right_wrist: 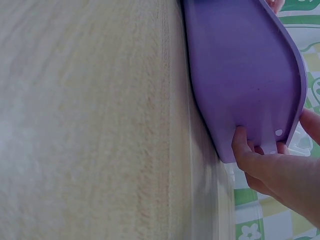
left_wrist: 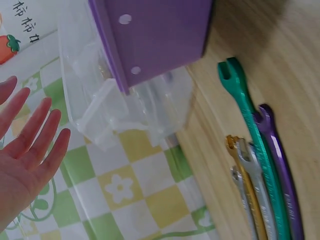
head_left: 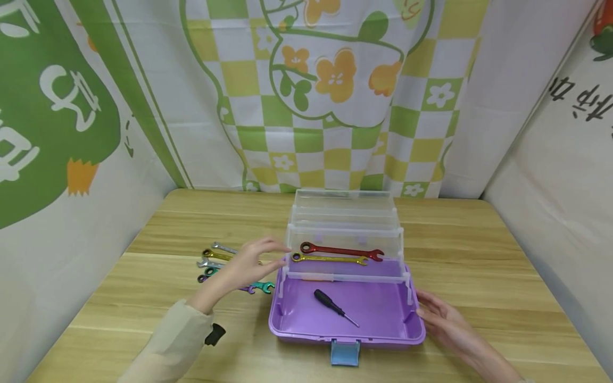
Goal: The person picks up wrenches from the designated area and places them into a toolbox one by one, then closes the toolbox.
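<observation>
Blue plastic latch [head_left: 345, 354] fronts an open purple plastic toolbox [head_left: 383, 308] on a wood-grain table [head_left: 479, 266], its long axis left-to-right. The right hand [head_left: 447, 325] grips its right end, fingers outside, thumb at the rim. Inside, a black-handled screwdriver [head_left: 330, 302] points right and nearward. The left hand [head_left: 250, 264], fingers released, hangs beside the clear plastic tray [head_left: 369, 278], where a red metal wrench [head_left: 342, 250] and a gold metal wrench [head_left: 330, 259] lie lengthwise, open ends right.

right hand [right_wrist: 275, 170] at lower right: fingertips on the outer wall of the purple plastic box [right_wrist: 245, 70], thumb at its rim. box sits on the wood-grain desk [right_wrist: 95, 120], which fills the left side. checkered cloth [right_wrist: 277, 220] behind. sliver of left hand [right_wrist: 276, 5] at top edge.
</observation>
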### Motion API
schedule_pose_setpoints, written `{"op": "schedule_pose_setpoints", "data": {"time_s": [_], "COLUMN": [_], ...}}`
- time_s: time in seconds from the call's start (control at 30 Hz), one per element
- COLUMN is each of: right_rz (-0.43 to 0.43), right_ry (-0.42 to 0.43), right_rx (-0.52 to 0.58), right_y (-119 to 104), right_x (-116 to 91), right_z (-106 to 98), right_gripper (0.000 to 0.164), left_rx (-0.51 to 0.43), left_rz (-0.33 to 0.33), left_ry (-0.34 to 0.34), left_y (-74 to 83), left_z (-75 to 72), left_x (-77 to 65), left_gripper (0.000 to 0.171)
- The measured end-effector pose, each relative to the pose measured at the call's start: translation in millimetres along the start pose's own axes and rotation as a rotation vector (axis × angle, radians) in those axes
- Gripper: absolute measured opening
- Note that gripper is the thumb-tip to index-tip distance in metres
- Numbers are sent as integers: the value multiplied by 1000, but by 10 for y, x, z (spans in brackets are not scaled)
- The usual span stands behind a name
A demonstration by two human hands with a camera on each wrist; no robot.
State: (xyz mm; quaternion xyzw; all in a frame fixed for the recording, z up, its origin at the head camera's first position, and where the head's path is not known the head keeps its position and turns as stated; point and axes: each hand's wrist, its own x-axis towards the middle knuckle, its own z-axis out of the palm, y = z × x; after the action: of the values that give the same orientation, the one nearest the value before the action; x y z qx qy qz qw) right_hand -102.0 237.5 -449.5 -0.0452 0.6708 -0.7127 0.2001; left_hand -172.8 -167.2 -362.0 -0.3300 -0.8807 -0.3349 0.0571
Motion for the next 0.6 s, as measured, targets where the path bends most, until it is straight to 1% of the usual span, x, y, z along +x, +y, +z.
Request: {"op": "schedule_pose_setpoints", "data": {"time_s": [0.07,0.2,0.43,0.5,0.6], "right_rz": [-6,-14,-10,-8,0], "right_ry": [-8,-17,-12,-11,-10], "right_rx": [1,7,0,-3,-2], "right_y": [-2,-2,0,-3,-8], "right_x": [1,5,5,2,-5], "right_z": [-4,-11,-13,-10,-4], "right_gripper": [64,64,64,64,65], "left_rx": [1,-4,9,17,25], "left_rz": [-3,-31,-130,-138,-124], "left_ry": [16,33,30,34,46], "left_y": [-34,-102,-197,-230,-293], "left_z": [-4,-13,-32,-37,-39], "left_x": [-56,-159,-324,-371,-439], "left_gripper": [25,24,27,27,26]}}
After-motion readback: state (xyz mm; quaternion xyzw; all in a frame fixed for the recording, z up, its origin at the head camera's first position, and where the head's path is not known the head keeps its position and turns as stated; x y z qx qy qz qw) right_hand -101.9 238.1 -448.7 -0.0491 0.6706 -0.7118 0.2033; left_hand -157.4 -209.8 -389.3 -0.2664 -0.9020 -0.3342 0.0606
